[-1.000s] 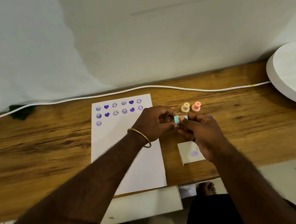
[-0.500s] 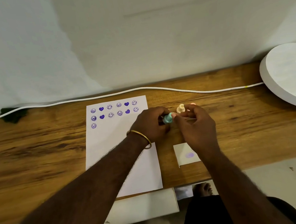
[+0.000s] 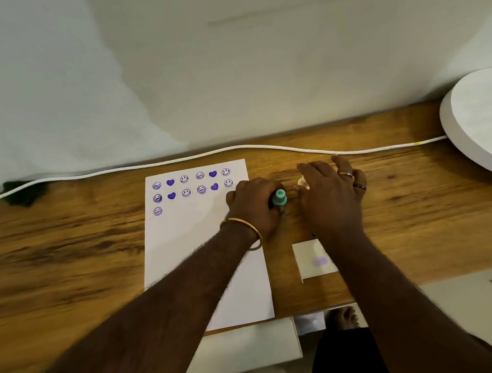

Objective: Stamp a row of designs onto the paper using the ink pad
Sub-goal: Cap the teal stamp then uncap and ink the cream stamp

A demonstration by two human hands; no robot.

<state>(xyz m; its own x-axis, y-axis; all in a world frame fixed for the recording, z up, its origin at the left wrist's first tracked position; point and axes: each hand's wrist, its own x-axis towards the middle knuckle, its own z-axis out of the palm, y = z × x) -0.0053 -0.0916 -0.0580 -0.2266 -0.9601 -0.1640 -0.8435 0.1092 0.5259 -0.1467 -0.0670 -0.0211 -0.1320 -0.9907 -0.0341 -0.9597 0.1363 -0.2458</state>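
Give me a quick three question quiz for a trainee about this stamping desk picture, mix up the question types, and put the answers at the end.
1. True or false: the third row on the paper already holds six prints.
2. Which hand grips the teal stamp? A) left hand B) right hand
3. Fill in: the ink pad lies to the ___ of the paper.

Key: 1 false, only one print; 2 A; 3 right.

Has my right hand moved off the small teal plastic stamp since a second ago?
Yes. The right hand has let go and shifted right, away from the white paper sheet; the small teal plastic stamp is now held by the left hand alone.
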